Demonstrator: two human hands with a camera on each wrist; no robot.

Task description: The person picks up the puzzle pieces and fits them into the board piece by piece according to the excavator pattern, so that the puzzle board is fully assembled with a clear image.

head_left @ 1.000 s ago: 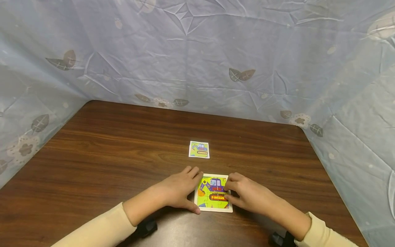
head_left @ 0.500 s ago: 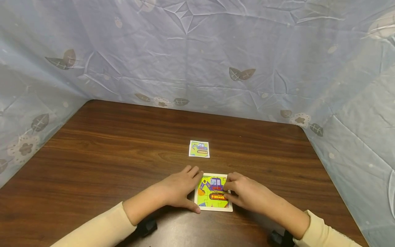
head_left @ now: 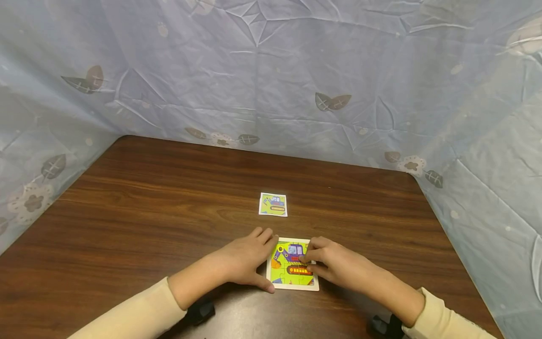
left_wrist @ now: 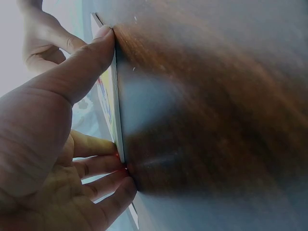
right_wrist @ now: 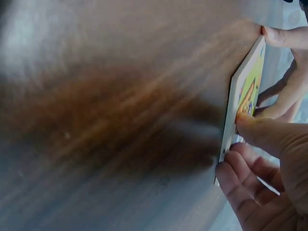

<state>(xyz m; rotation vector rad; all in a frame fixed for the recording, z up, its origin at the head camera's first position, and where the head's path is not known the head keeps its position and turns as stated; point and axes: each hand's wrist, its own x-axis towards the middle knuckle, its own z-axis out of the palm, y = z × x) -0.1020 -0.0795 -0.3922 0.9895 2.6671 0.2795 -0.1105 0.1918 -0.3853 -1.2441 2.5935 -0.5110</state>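
Observation:
A square jigsaw puzzle (head_left: 285, 270) of a purple excavator on lime green lies flat in a pale-rimmed tray (head_left: 292, 286). At the tray's left side rests my left hand (head_left: 247, 258), with its thumb at the near corner and its fingers near the far corner. In the left wrist view, that thumb (left_wrist: 98, 45) and the fingers touch the tray's edge. My right hand (head_left: 334, 262) is over the right side, with bent thumb and index finger on the pieces. Its other fingers (right_wrist: 233, 175) meet the tray edge in the right wrist view. Fingertips hide part of the picture.
A small white-bordered card (head_left: 273, 205) with the same excavator picture lies behind the tray on the dark wooden table (head_left: 169, 197). Grey-blue patterned cloth (head_left: 279, 84) hangs around the table's back and sides.
My right index finger has slid slightly left over the excavator's body. My left hand and the tray have stayed in place.

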